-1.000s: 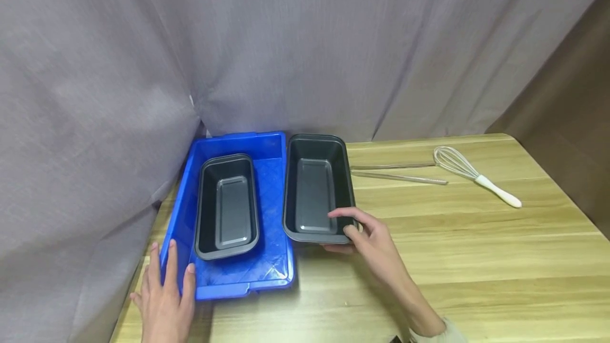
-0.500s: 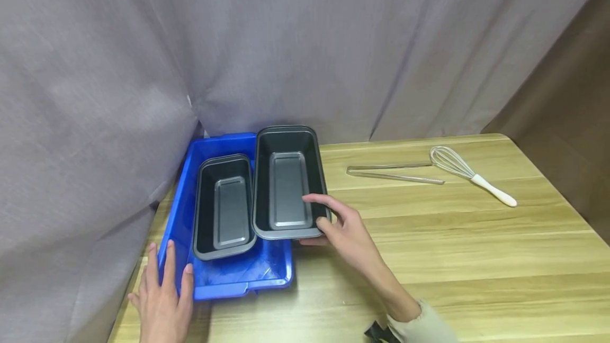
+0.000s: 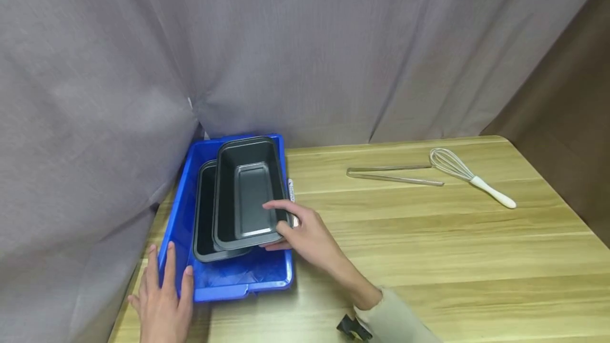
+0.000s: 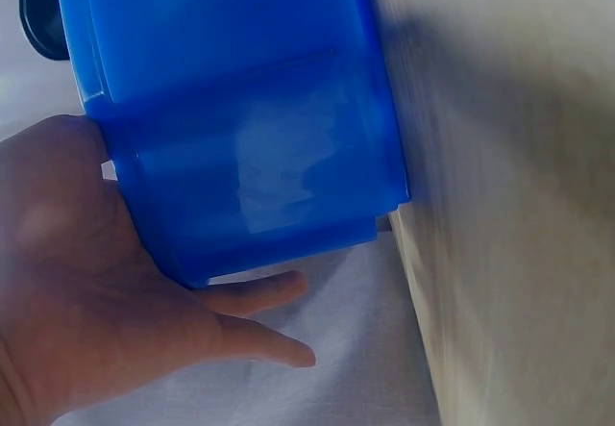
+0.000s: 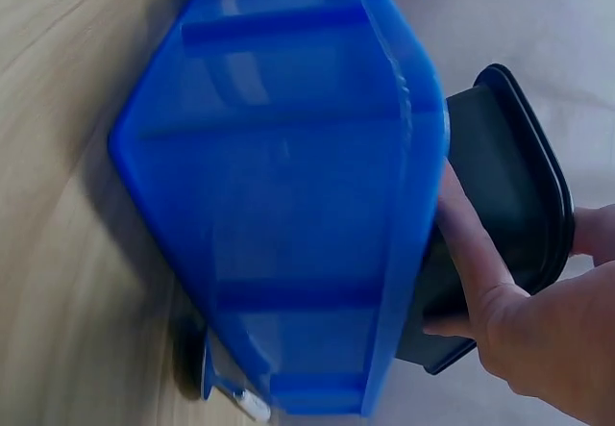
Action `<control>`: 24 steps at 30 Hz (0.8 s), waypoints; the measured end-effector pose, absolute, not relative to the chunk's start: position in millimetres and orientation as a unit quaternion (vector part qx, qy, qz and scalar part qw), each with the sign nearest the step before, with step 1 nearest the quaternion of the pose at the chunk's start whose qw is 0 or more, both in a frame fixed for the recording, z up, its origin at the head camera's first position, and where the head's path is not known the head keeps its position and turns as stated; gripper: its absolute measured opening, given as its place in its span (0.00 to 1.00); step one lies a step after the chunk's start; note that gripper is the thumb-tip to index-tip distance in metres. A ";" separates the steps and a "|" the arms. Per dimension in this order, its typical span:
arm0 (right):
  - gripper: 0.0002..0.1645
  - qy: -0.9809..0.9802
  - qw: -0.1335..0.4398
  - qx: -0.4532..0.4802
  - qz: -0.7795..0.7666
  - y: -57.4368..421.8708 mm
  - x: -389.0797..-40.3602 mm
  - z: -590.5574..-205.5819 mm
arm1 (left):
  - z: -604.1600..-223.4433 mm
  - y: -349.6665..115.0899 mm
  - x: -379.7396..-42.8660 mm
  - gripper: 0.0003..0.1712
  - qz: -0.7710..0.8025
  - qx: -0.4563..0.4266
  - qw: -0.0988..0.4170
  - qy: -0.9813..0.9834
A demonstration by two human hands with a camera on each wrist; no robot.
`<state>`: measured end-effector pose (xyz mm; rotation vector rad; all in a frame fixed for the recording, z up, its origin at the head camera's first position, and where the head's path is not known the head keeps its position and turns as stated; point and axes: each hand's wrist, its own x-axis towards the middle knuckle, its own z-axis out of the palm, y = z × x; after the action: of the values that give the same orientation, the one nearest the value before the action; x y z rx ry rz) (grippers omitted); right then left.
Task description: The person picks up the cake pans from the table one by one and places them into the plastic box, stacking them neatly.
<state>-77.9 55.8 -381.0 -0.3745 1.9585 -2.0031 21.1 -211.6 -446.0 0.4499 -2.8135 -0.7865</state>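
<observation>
My right hand (image 3: 307, 232) pinches the near right corner of a dark grey loaf pan (image 3: 252, 195), thumb and index finger on the inside and other fingers beneath. This pan is held over the blue plastic bin (image 3: 229, 292) and overlaps a second loaf pan (image 3: 205, 237) inside it, hiding much of that one. From the right wrist view, the held pan (image 5: 504, 186) shows beyond the bin's rim, with fingers along its underside. With fingers spread and straight, my left hand (image 3: 164, 300) rests at the bin's near left corner; the left wrist view shows the bin wall (image 4: 259, 157) against it.
Metal tongs (image 3: 395, 173) and a white-handled whisk (image 3: 469, 176) lie on the wooden table (image 3: 452, 258) to the right. A small printed white item (image 3: 291, 189) shows beside the bin's right wall. Grey curtains (image 3: 310, 52) hang behind and left.
My right hand has carried the loaf pan leftward from beside the bin's right wall to above the other pan. My left hand has stayed at the bin's corner.
</observation>
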 end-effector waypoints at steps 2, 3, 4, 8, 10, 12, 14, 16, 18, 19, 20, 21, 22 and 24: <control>0.32 0.689 0.160 -0.137 -0.694 48.8 -79.8 -382.0 | -446.5 -211.4 21.2 0.36 -0.266 0.152 0.094 -0.947; 0.32 0.693 0.159 -0.142 -0.689 45.6 -80.6 -382.5 | -446.8 -211.2 21.1 0.36 -0.265 0.153 0.093 -0.948; 0.32 0.697 0.157 -0.147 -0.684 42.3 -81.4 -382.8 | -447.1 -211.2 21.1 0.36 -0.265 0.152 0.096 -0.947; 0.32 0.709 0.147 -0.166 -0.670 30.3 -84.1 -384.3 | -448.2 -211.0 22.3 0.35 -0.265 0.147 0.110 -0.947; 0.32 0.722 0.142 -0.171 -0.656 25.4 -84.7 -385.8 | -449.5 -211.0 22.7 0.35 -0.265 0.143 0.123 -0.946; 0.32 0.733 0.140 -0.173 -0.643 21.0 -85.1 -388.0 | -450.6 -210.9 23.1 0.35 -0.267 0.139 0.131 -0.945; 0.32 0.760 0.128 -0.177 -0.612 17.1 -85.2 -389.9 | -451.9 -211.0 22.6 0.35 -0.266 0.138 0.133 -0.945; 0.32 0.788 0.110 -0.184 -0.578 13.0 -86.0 -391.2 | -452.2 -211.1 22.5 0.35 -0.266 0.138 0.133 -0.945; 0.32 0.817 0.087 -0.191 -0.537 9.4 -86.9 -391.7 | -452.2 -211.1 22.4 0.35 -0.266 0.141 0.129 -0.945; 0.32 0.826 0.082 -0.193 -0.523 7.9 -87.5 -391.8 | -452.0 -211.2 22.4 0.35 -0.266 0.142 0.127 -0.945; 0.32 0.831 0.079 -0.193 -0.515 6.4 -88.1 -392.0 | -451.6 -211.3 22.4 0.35 -0.267 0.144 0.124 -0.945; 0.32 0.834 0.078 -0.194 -0.511 5.1 -88.6 -392.1 | -451.1 -211.3 22.4 0.35 -0.267 0.145 0.121 -0.945; 0.32 0.833 0.084 -0.192 -0.512 4.0 -89.1 -392.4 | -450.4 -211.4 22.3 0.35 -0.268 0.146 0.118 -0.945; 0.33 0.827 0.096 -0.190 -0.520 2.2 -90.6 -393.1 | -449.1 -211.4 21.6 0.36 -0.268 0.148 0.110 -0.946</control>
<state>-90.6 2.2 -393.1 -0.5620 2.4505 -1.5405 21.6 -211.4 -449.1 0.4360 -2.7791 -0.7879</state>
